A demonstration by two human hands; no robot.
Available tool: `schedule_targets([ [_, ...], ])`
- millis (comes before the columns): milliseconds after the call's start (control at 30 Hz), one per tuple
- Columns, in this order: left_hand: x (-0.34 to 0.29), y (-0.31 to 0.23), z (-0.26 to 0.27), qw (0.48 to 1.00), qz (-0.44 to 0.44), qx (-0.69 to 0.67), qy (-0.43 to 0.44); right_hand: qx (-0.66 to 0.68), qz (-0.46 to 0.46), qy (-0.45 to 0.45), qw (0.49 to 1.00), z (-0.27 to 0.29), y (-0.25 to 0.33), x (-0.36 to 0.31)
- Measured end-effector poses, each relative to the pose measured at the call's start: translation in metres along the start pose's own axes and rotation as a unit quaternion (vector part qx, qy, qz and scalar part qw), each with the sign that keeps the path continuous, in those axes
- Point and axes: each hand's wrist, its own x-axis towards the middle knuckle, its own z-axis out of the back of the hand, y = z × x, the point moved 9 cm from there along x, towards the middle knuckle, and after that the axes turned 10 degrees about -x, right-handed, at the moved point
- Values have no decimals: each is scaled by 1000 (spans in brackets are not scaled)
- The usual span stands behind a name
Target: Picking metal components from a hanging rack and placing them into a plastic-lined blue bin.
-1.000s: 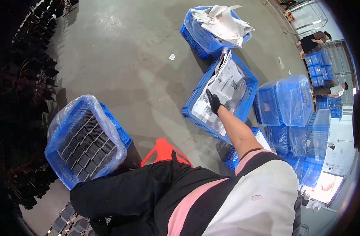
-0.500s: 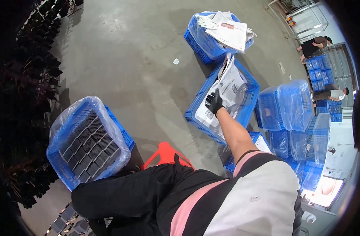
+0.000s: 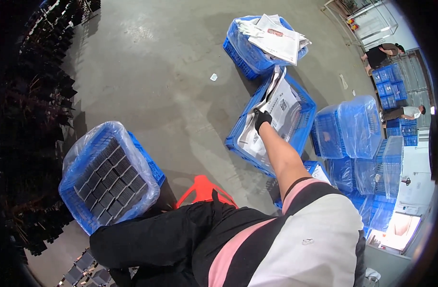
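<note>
My right hand [image 3: 262, 119], in a black glove, reaches over a blue plastic crate [image 3: 300, 138]. Its fingers are curled on the left edge of a printed newspaper sheet [image 3: 277, 106] that lines the crate. Beside the hand the paper is creased and pulled up a little; its fingertips are partly hidden. No part of my left hand shows.
Behind stands another blue crate [image 3: 241, 60] topped with newspapers [image 3: 276, 42] and white gloves [image 3: 250, 28]. At left, a plastic-lined crate [image 3: 68, 193] holds rows of dark blocks [image 3: 114, 178]. A red stool [image 3: 202, 187] is beside my leg. Bagged crates [image 3: 357, 126] are stacked at right; two people work beyond.
My right hand has shifted slightly up and left, and its spread fingers have closed on the paper's edge. The sheet is now more creased along the crate's left side.
</note>
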Motion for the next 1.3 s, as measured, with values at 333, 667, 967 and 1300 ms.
schedule_targets([
  [333,-37,-50,-89,734,-77,674,-28,-52,58,-98,992,75,-11,38],
  [667,-99,-153,-162,699,-338,630,-26,-54,560,-199,803,120,302,-205],
  [967,-98,-198,-218,749,-385,537,-55,-79,845,280,448,-97,403,-607],
  [1300,-101,-218,-230,811,-401,420,-63,-347,896,226,161,-263,269,-739],
])
